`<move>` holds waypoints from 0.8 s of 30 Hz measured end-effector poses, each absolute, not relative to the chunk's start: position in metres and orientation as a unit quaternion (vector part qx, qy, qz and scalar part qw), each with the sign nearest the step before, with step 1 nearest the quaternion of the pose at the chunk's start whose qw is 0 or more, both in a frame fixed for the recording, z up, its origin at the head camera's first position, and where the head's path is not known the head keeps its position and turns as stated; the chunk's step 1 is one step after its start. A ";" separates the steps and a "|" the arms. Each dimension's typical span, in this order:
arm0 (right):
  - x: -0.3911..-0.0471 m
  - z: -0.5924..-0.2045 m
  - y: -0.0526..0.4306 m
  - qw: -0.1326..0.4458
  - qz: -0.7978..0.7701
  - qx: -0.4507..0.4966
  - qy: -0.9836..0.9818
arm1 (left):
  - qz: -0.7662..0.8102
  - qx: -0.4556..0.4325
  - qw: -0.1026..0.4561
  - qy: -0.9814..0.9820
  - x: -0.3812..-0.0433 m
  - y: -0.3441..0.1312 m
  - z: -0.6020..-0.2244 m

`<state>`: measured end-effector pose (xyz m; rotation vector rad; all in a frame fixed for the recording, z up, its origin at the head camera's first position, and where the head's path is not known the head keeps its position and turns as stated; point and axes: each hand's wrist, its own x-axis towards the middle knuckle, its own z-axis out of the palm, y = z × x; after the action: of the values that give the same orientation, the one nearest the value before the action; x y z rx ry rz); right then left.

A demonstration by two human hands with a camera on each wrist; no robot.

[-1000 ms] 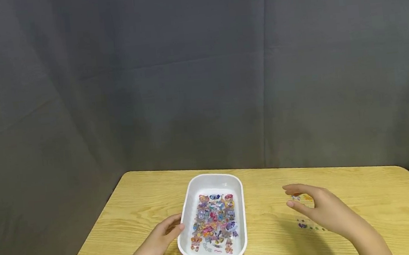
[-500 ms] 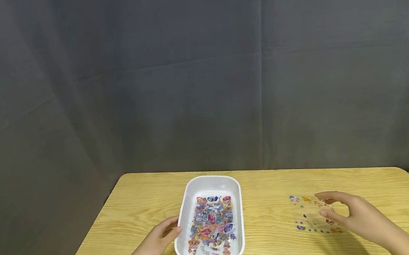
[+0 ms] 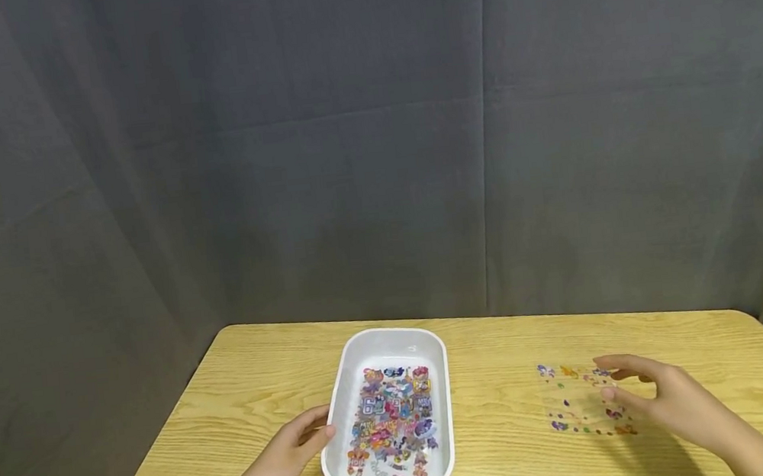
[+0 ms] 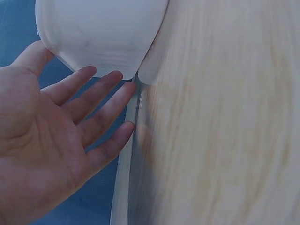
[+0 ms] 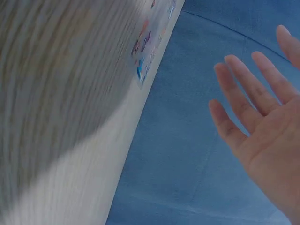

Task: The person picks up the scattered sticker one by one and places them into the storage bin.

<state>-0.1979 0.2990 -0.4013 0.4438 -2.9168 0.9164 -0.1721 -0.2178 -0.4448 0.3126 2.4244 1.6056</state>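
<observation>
A white rectangular plastic tray [image 3: 450, 453] lies on the table with its long side away from me. In its bottom are colourful cartoon stickers [image 3: 400, 428] crowded together, with letters and figures on them. My left hand [image 3: 284, 462] touches the tray's left side, thumb at the rim; the left wrist view shows its fingers spread loosely against the wall. To the right lies a see-through sheet [image 3: 573, 400] with small colourful stickers on it. Over that sheet's right part hovers my right hand [image 3: 676, 401], nothing in it; in the right wrist view its fingers are extended and apart.
The wooden table [image 3: 514, 470] has rounded far corners, and its edge [image 4: 123, 187] shows beside my left hand. A dark grey cloth curtain [image 3: 346, 157] hangs behind and at the left of the table.
My right hand has moved to the right and uncovered most of the see-through sticker sheet, which stays on the table. The left hand keeps its place at the tray; the head view shifts slightly.
</observation>
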 end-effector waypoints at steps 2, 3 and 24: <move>-0.199 -0.403 0.301 0.026 0.298 0.139 -0.944 | 0.545 0.105 0.108 0.825 -0.172 -0.217 -0.445; -0.199 -0.404 0.303 0.023 0.302 0.138 -0.943 | 0.545 0.106 0.108 0.825 -0.172 -0.217 -0.445; -0.209 -0.420 0.329 -0.052 0.346 0.133 -0.927 | 0.546 0.096 0.112 0.825 -0.170 -0.217 -0.442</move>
<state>-0.2086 0.3287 -0.4200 0.4327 -3.0136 1.1254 -0.1702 -0.2169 -0.4423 0.2808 2.4205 1.6039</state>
